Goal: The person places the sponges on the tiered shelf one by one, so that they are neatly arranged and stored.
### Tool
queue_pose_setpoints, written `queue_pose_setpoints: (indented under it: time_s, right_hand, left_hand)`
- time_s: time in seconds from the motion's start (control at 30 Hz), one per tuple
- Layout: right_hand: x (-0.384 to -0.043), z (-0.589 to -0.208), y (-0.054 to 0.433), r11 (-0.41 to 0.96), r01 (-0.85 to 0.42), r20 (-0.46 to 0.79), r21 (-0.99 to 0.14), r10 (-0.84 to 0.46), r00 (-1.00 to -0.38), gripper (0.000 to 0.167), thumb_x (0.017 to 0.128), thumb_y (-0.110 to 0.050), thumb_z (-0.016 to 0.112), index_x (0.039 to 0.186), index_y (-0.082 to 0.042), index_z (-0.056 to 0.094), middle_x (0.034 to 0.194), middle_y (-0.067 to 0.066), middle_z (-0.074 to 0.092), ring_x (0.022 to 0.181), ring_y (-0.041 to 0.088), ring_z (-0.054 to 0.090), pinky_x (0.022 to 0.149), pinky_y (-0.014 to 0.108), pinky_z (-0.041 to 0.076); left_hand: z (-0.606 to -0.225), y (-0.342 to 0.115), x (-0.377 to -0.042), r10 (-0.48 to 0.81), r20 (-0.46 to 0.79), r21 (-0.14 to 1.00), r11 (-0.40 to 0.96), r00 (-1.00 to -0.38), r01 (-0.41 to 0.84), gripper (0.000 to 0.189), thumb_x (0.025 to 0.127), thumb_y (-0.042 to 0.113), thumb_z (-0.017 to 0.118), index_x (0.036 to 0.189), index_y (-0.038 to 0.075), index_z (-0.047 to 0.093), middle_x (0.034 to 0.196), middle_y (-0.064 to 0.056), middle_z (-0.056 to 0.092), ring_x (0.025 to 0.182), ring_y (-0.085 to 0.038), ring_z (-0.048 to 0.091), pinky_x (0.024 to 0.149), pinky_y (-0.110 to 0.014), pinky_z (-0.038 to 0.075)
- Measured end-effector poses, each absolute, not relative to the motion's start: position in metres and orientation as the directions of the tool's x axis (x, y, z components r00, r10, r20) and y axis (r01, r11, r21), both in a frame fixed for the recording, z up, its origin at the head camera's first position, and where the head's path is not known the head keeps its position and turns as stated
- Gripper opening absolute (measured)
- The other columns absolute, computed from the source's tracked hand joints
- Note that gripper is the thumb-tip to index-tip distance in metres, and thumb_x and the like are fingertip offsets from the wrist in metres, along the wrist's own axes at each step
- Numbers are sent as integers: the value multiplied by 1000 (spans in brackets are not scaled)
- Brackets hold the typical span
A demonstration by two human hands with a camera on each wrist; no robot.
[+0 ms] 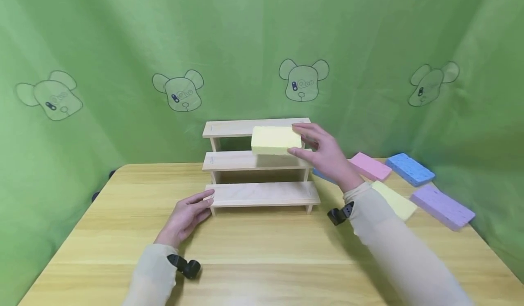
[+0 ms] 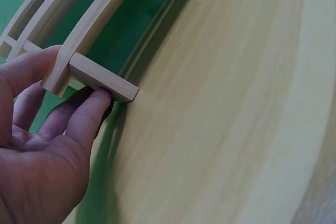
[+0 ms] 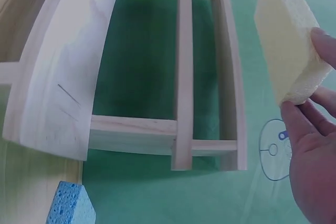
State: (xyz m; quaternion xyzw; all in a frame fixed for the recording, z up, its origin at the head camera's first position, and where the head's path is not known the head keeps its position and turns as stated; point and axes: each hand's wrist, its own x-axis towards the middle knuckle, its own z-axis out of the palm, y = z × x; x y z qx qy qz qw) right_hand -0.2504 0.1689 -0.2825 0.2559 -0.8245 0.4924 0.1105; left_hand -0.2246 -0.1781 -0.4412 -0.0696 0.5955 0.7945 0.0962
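Both clamped: right hand (image 1: 327, 155) on yellow sponge (image 1: 273, 140), left hand (image 1: 186, 216) on rack (image 1: 262, 194); purple sponge (image 1: 442, 206): head view only.

Head view bright; wrist views dimmer, lens-bowed.

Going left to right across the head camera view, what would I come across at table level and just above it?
Left hand, wooden shelf, right hand, pink sponge, fully visible blue sponge, purple sponge.
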Motion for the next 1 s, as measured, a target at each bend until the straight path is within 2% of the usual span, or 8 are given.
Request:
queue_pose_setpoints:
  time_s: [0.23,0.47,0.87,1.0]
  right_hand:
    - [-263,-288,163,381,-548,457,-744,-308,-835,56,89,-7,72,137,9,49,142,17,45,132,32,42,112,40,35]
    - [-305,-310,161,370,-571,465,-733,-340,-817,63,86,-25,78,139,-3,53,142,1,47,131,21,43,110,26,35]
    - [-322,-298,141,320,-561,453,-764,-354,-818,62,85,-21,79,138,0,52,142,5,46,131,20,43,107,23,38]
    - [-330,-296,136,306,-550,447,-777,-348,-824,62,85,-20,78,138,1,52,141,5,46,131,20,43,109,25,37]
  left_hand:
    - [-442,-177,-225,72,-230,932,-271,-970,-241,45,90,0,68,134,-3,57,148,-16,42,108,-19,62,97,-33,50]
    - [-441,-179,-226,71,-225,930,-282,-972,-236,45,91,-1,67,134,-4,56,148,-16,41,110,-21,62,98,-35,49]
    - [-441,-178,-225,71,-232,931,-272,-970,-243,47,91,0,67,135,-5,54,149,-17,40,113,-22,60,98,-34,50]
    - [-440,-177,-225,71,-232,931,-274,-970,-242,48,92,0,66,137,-6,52,149,-18,40,113,-22,60,98,-34,49]
